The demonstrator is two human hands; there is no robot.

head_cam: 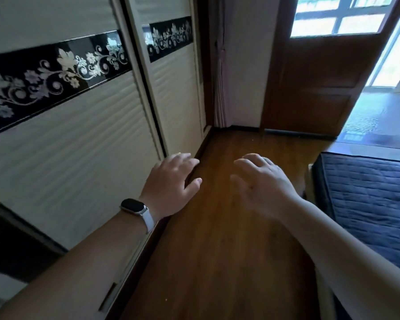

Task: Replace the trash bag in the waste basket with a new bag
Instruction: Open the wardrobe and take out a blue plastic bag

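Observation:
No waste basket and no trash bag show in the head view. My left hand (171,181) is stretched out in front of me, palm down, fingers apart and holding nothing; a smartwatch with a white band sits on its wrist. My right hand (261,183) is held out beside it at the same height, fingers spread, also holding nothing. Both hover above a brown wooden floor (217,250).
White sliding wardrobe doors (79,146) with a black floral band line the left side. A dark blue quilted mattress (370,204) lies at the right. A brown wooden door (314,77) stands open ahead, with a bright doorway to its right.

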